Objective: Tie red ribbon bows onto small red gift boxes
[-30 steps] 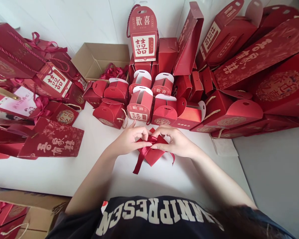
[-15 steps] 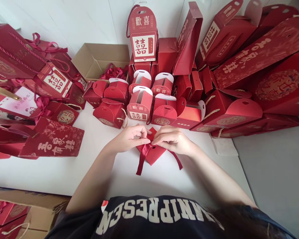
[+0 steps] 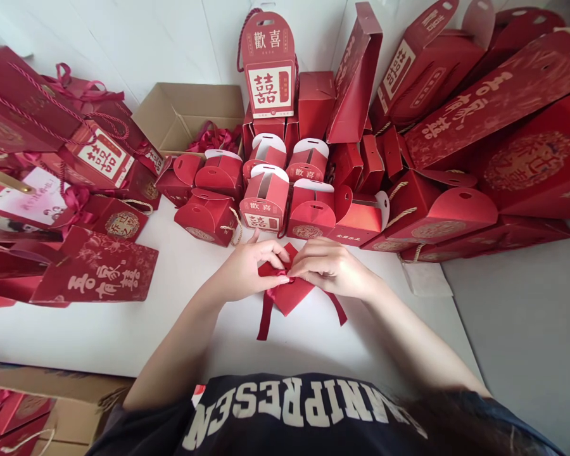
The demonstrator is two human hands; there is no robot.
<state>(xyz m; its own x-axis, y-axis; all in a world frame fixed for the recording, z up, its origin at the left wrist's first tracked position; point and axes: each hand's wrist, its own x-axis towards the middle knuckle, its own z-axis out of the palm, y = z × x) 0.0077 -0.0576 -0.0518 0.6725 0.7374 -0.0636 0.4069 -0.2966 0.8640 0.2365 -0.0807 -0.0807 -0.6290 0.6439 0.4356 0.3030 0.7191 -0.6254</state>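
- White wall (image 3: 171,38) with faint grey joint lines at the back; in front of it, a broad white surface (image 3: 99,335) carrying red boxes along its left, rear and right.
- Large dark red printed cardboard boxes (image 3: 532,158) crowd the right side, some with twisted cord handles; more red boxes with cords and bows (image 3: 26,101) pile up at the left.
- Open brown cardboard box (image 3: 166,117) at the rear, left of centre; crimson ribbon bows (image 3: 218,138) lie inside it.
- Small red boxes with rounded, slotted handle flaps (image 3: 266,193) stand in rows just beyond the hands.
- Left hand (image 3: 249,269): narrow grip, thumb and fingertips pinching the ribbon at the knot; right hand (image 3: 335,267): grip closed to a pinch on the ribbon, fingertips beside the left thumb.
- Small plain red cardboard box (image 3: 289,299) on the surface between and under the hands, one corner towards the person.
- Dark red satin ribbon (image 3: 265,316) across that box; its two tails hang to either side.
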